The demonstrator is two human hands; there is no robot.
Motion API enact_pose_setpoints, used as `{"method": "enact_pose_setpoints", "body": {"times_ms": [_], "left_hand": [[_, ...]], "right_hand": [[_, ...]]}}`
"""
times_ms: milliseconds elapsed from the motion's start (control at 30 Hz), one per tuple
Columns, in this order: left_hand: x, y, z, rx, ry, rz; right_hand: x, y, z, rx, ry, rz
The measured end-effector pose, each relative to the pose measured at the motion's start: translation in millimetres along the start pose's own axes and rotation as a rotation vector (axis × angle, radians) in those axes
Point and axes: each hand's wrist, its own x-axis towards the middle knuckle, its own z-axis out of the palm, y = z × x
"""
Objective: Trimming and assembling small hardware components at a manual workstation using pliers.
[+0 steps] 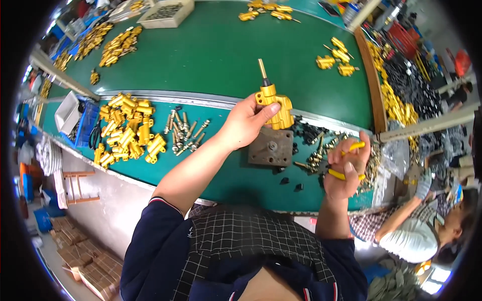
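My left hand grips a gold metal housing above the workbench, thumb across its front. From the housing's black collar a thin brass-coloured rod points upward. Just below it sits a square steel block with a round fitting in its middle. Off to the right, my right hand, palm up, holds pliers with yellow handles; their jaws cannot be made out. Loose brass stems and small black caps lie between the block and my right hand.
Left of my forearm lie piled gold housings and several metal stems. A blue bin stands at the left end. Beyond the metal rail, a green surface carries more gold parts and a white tray. Another person sits at right.
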Motion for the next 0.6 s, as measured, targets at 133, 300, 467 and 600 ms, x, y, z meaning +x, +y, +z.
{"method": "enact_pose_setpoints", "body": {"times_ms": [133,300,467,600], "left_hand": [[15.0,-3.2,-36.4,-0.18,-0.032,-0.334],[41.3,-54.5,-87.1,-0.387,-0.031,-0.659],[106.3,-27.0,-126.9,-0.179,0.052,-0.382],[70.6,22.7,-195.0,0.341,0.033,-0.075]], "right_hand": [[-11.1,1.8,-11.7,-0.112,0.034,-0.004],[-8.4,22.1,-0.1,-0.064,-0.013,0.119],[-2.8,32.5,14.1,-0.086,-0.042,0.169],[-2.4,33.9,10.6,-0.145,-0.125,0.14]]}}
